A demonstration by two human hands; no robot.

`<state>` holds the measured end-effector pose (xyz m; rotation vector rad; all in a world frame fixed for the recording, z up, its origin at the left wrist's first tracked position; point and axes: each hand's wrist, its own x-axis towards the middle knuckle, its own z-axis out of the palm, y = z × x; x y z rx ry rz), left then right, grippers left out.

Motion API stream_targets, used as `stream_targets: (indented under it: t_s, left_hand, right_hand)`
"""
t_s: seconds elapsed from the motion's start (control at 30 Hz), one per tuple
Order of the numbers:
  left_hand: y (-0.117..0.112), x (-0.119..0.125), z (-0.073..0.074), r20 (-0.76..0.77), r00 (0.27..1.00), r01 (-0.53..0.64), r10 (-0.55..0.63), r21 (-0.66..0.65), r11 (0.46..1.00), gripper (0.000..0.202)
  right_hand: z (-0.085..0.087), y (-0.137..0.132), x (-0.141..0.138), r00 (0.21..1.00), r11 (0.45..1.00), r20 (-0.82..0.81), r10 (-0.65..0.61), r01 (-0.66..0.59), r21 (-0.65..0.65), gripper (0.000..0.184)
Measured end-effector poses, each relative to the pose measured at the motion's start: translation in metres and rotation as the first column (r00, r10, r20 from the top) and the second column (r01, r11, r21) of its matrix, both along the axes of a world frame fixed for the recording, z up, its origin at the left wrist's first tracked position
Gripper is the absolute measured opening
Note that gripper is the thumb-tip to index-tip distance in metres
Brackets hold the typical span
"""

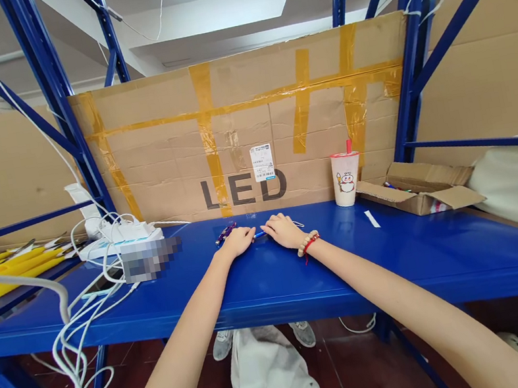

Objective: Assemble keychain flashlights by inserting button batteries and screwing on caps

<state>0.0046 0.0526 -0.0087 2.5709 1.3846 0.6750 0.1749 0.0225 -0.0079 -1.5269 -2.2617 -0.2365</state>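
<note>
My left hand point(237, 242) and my right hand point(284, 231) rest palm down, close together near the middle of the blue tabletop point(273, 272). A short stretch of a blue pen point(260, 234) shows between them, with both sets of fingers bent around its ends. My fingertips partly hide it. Several purple pens point(224, 233) lie just left of my left hand. A thin pale end of something point(298, 224) pokes out past my right hand; I cannot make out what it is. A beaded bracelet with a red cord point(308, 245) circles my right wrist.
To the right stand a paper cup with red straw point(347, 180) and an opened cardboard box point(421, 187); a white slip point(372, 219) lies nearby. White cables point(73, 350) and a power strip point(130, 235) sit left, beside yellow-handled tools point(16, 269). Cardboard point(157, 158) walls the back.
</note>
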Motion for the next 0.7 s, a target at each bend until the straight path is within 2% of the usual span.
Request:
stream_targets:
  t_s: [0.2,0.4,0.53,0.7]
  left_hand:
    - [-0.003,0.0,0.002,-0.005,1.0,-0.013,0.013,-0.021,1.0,0.047]
    - [-0.001,0.0,0.0,-0.007,1.0,-0.008,0.008,-0.007,1.0,0.046]
    - [0.0,0.0,0.0,0.006,1.0,-0.009,0.009,-0.01,1.0,0.044]
    - [-0.002,-0.001,0.0,-0.016,1.0,-0.017,0.017,-0.014,1.0,0.048]
  right_hand:
    - [0.011,-0.009,0.0,0.994,0.996,-0.103,0.018,-0.027,-0.085,0.04]
    - [0.012,-0.009,0.004,0.986,0.99,-0.157,0.06,-0.078,-0.115,0.036]
    - [0.012,-0.008,0.005,0.977,0.978,-0.129,0.17,-0.183,-0.1,0.029]
    - [0.01,-0.005,0.006,0.959,0.959,-0.097,0.266,-0.274,-0.074,0.03]
